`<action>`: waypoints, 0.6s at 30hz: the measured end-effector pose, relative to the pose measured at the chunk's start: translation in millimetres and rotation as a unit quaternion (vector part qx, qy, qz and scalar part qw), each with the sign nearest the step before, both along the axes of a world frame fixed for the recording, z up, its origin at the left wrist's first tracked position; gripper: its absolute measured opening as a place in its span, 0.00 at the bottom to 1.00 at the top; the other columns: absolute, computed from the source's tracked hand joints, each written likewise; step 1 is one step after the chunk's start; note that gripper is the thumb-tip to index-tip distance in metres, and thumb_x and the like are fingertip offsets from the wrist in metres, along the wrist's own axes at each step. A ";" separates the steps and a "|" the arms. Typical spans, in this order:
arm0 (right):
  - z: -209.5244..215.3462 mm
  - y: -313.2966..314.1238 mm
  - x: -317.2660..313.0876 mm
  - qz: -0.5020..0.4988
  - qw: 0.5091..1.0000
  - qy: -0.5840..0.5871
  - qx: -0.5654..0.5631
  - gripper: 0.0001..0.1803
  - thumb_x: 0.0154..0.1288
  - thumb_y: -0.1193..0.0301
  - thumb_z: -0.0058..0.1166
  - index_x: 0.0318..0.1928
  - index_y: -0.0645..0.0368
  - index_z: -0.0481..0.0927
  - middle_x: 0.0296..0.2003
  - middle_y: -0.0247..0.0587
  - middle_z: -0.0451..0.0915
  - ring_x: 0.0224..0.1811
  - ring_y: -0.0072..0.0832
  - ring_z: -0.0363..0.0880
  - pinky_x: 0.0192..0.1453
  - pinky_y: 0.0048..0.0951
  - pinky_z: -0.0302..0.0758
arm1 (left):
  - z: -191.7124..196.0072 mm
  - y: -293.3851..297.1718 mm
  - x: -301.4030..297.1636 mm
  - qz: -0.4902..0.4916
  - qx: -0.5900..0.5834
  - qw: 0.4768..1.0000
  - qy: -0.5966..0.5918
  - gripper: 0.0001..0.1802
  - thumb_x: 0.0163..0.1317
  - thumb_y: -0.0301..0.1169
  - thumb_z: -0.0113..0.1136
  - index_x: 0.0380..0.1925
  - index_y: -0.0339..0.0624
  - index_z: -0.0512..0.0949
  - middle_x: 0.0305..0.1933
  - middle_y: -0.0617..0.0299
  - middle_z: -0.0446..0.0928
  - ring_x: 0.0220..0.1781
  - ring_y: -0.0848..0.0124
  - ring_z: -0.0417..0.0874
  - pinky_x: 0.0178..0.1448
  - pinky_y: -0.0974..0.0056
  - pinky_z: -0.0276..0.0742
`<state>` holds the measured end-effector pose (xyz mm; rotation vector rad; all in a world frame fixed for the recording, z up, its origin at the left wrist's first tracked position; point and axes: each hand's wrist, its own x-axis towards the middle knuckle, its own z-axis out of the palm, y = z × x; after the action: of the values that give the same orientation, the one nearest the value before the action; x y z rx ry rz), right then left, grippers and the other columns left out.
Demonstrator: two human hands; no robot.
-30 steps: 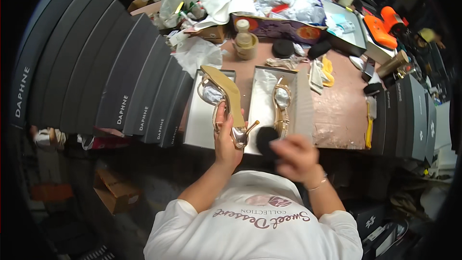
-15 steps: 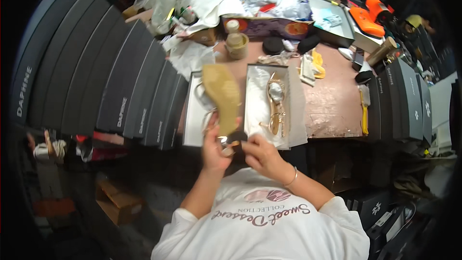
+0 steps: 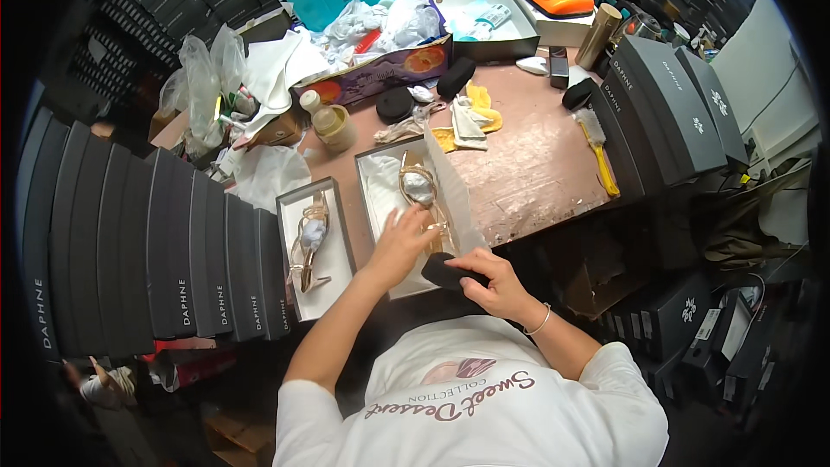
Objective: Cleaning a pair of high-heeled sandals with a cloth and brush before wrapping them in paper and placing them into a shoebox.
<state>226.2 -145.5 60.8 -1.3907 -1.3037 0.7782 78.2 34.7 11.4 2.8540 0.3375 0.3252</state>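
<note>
My right hand (image 3: 497, 285) grips a black rounded pad (image 3: 443, 271), which looks like a sponge, at the front edge of the table. Fingers spread, my left hand (image 3: 398, 249) reaches over a gold strappy sandal (image 3: 418, 186) and touches or nearly touches its straps. That sandal lies on white tissue in an open shoebox (image 3: 380, 281); the hand covers part of it. To the left, a second gold heeled sandal (image 3: 309, 246), stuffed with pale paper, rests in a shallow white-lined box part (image 3: 337, 273).
Dark shoeboxes (image 3: 164, 246) line the left side; more shoeboxes (image 3: 661, 112) stand at right. Behind are a bottle in a cup (image 3: 333, 130), a purple carton (image 3: 380, 73) of crumpled paper, black pads (image 3: 395, 105), cloths (image 3: 471, 121) and a yellow-handled brush (image 3: 596, 151).
The sandal my left hand was holding sole-up now lies in the left box part. My left hand has moved to the other sandal. The black pad stays in my right hand. The view has turned.
</note>
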 end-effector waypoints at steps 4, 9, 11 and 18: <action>0.6 -7.7 8.1 -0.044 0.998 0.034 0.012 0.18 0.55 0.79 0.53 0.49 0.62 0.80 0.34 0.42 0.76 0.35 0.30 0.75 0.41 0.26 0.72 | -18.9 22.4 30.6 -0.099 0.036 0.990 0.095 0.19 0.53 0.28 0.59 0.48 0.50 0.77 0.54 0.59 0.73 0.63 0.61 0.69 0.65 0.47 0.62; -36.1 -11.1 26.8 -0.149 0.979 0.137 -0.004 0.17 0.61 0.77 0.52 0.51 0.67 0.77 0.42 0.41 0.79 0.43 0.25 0.76 0.51 0.24 0.72 | 26.8 61.0 16.4 -0.098 0.077 0.991 -0.038 0.16 0.54 0.30 0.58 0.45 0.51 0.76 0.45 0.65 0.78 0.47 0.67 0.79 0.56 0.58 0.67; -35.3 -3.7 33.9 -0.192 0.959 0.208 -0.012 0.17 0.64 0.76 0.50 0.52 0.70 0.76 0.45 0.40 0.79 0.48 0.25 0.76 0.56 0.25 0.70 | 73.9 63.3 6.8 -0.011 -0.026 0.980 -0.199 0.18 0.53 0.27 0.61 0.46 0.45 0.77 0.48 0.56 0.76 0.49 0.60 0.79 0.53 0.57 0.72; 34.9 40.5 49.2 -0.168 0.973 0.007 0.161 0.20 0.63 0.77 0.48 0.56 0.67 0.74 0.45 0.44 0.76 0.47 0.29 0.75 0.54 0.26 0.70 | 128.9 43.8 -30.3 0.138 -0.494 0.835 -0.198 0.15 0.63 0.28 0.58 0.48 0.35 0.74 0.45 0.64 0.77 0.47 0.78 0.77 0.50 0.69 0.74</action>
<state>275.3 -105.0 95.7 -1.2913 -1.0866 0.3301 47.9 78.5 140.4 1.6677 0.6085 0.5742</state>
